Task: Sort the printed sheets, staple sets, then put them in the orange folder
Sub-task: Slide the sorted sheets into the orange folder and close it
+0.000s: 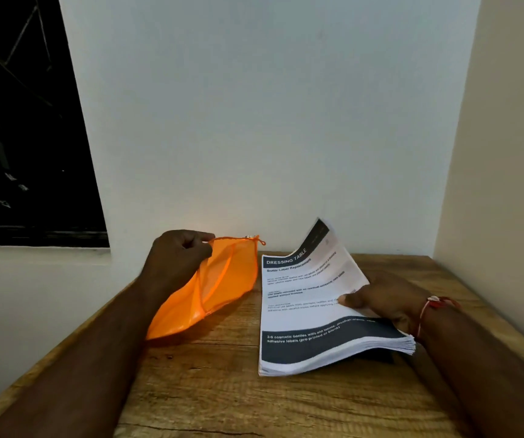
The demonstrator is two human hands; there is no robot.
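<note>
Just behind folder (222, 279) and sheets (304, 311), white wall (270, 121)

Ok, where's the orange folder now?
Head view, left of centre: the orange folder, held by the left hand, slants over the table, left of the printed sheets.

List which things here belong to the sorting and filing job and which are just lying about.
Job:
folder, its top edge pinched by the left hand
sheets, a stack gripped by the right hand

Not the job:
table
window
wrist thread

No stapler shows.
</note>
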